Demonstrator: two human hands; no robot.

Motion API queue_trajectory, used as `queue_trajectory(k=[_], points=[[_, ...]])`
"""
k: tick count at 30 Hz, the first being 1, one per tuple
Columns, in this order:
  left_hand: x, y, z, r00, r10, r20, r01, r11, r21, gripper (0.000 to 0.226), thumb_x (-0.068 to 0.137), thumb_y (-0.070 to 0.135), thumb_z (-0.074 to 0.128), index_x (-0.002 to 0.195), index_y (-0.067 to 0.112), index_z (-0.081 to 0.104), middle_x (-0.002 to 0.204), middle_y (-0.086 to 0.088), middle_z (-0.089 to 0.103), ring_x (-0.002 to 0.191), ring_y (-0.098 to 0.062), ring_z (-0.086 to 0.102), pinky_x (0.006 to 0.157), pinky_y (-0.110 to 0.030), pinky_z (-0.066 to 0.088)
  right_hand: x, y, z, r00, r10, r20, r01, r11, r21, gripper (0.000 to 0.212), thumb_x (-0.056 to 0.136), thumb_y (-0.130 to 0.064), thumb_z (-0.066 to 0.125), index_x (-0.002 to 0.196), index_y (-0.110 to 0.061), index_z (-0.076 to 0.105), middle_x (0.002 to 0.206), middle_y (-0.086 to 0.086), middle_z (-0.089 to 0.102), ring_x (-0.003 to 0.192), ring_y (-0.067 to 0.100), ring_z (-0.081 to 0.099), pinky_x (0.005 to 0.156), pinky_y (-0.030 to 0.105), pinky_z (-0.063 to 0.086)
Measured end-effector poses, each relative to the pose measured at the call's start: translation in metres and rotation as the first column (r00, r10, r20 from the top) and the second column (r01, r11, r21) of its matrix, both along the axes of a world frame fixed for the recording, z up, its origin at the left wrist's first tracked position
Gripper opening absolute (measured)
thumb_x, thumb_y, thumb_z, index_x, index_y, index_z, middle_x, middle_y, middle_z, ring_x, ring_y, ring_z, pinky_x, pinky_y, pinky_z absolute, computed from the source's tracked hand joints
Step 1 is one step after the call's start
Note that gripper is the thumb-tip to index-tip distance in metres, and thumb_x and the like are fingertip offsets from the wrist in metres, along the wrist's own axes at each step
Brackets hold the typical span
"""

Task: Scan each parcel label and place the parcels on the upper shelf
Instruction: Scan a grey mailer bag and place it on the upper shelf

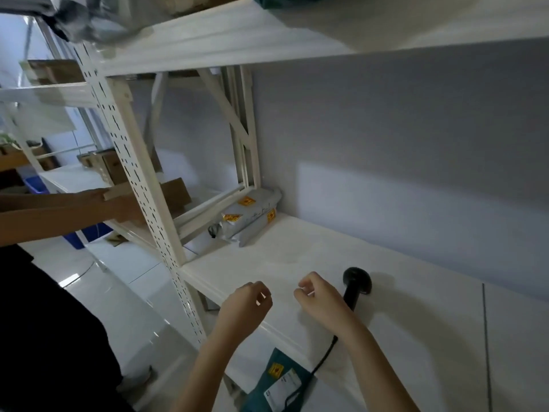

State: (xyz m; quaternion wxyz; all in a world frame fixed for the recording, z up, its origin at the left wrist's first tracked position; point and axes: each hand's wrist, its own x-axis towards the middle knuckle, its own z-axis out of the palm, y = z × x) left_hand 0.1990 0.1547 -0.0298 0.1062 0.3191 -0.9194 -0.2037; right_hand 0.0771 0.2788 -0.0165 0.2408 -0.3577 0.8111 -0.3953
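Observation:
My left hand (247, 304) and my right hand (319, 297) hover side by side over the front of the white middle shelf (297, 257), fingers loosely curled, holding nothing. A black handheld scanner (357, 283) lies on the shelf just behind my right hand, its cable running under my wrist. Below the shelf edge a teal parcel (280, 379) with a white label lies under the cable. Grey parcels (252, 218) with orange stickers lie at the shelf's far end. The upper shelf (237, 40) carries a grey bag (83, 22) and a teal parcel (282, 1).
A perforated white upright (142, 185) stands left of my hands. Beyond it another person's arm (68, 209) holds a cardboard box (175, 191) on the neighbouring rack. A grey wall backs the shelf. A blue bin (35, 184) stands on the floor.

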Motion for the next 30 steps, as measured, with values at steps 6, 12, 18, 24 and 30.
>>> queue_trajectory(k=[6,12,18,24,30], points=[[-0.038,-0.07,0.012,0.998,0.058,0.008,-0.058,0.998,-0.031,0.025,0.092,0.032,0.05,0.113,0.022,0.061,0.109,0.001,0.063,0.095,-0.016,0.061,0.078,-0.025,0.046,-0.036,-0.071,-0.002,0.998,-0.005,0.063,0.008,0.999,-0.046,0.021,0.088,-0.032,0.051,0.104,-0.019,0.052,0.09,-0.011,0.053,0.089,0.015,0.057,0.075,0.025,0.044],[-0.06,-0.135,0.011,0.993,0.12,-0.011,-0.12,0.991,-0.065,0.039,0.09,0.032,0.058,0.123,0.012,0.054,0.126,-0.012,0.053,0.111,-0.027,0.055,0.086,-0.033,0.047,-0.05,-0.122,-0.013,0.99,-0.01,0.139,0.015,0.999,-0.039,0.009,0.086,-0.028,0.053,0.09,-0.02,0.053,0.084,-0.005,0.057,0.089,0.019,0.06,0.075,0.028,0.044],[-0.095,-0.212,0.004,0.99,0.125,0.064,-0.109,0.972,-0.206,0.067,0.083,0.038,0.062,0.139,0.013,0.037,0.143,-0.016,0.036,0.133,-0.031,0.033,0.108,-0.04,0.033,-0.042,-0.162,-0.026,0.968,-0.096,0.231,0.1,0.995,-0.004,0.024,0.084,-0.025,0.05,0.098,-0.006,0.056,0.084,0.001,0.056,0.084,0.022,0.059,0.072,0.03,0.043],[-0.126,-0.263,-0.015,0.975,0.045,0.218,0.007,0.972,-0.233,0.087,0.082,0.049,0.061,0.149,0.016,0.016,0.155,-0.021,0.012,0.143,-0.039,0.013,0.116,-0.047,0.022,-0.029,-0.187,-0.038,0.943,-0.203,0.263,0.205,0.979,0.019,0.019,0.086,-0.025,0.047,0.093,-0.008,0.052,0.091,0.005,0.053,0.089,0.023,0.057,0.071,0.03,0.038],[-0.138,-0.284,-0.029,0.971,0.062,0.231,0.024,0.936,-0.352,0.071,0.085,0.048,0.054,0.144,0.017,0.029,0.15,-0.024,0.026,0.138,-0.04,0.026,0.111,-0.047,0.028,-0.008,-0.206,-0.05,0.874,-0.304,0.379,0.308,0.95,0.052,0.01,0.087,-0.022,0.047,0.084,-0.016,0.054,0.087,0.001,0.063,0.08,0.015,0.059,0.071,0.027,0.045]])
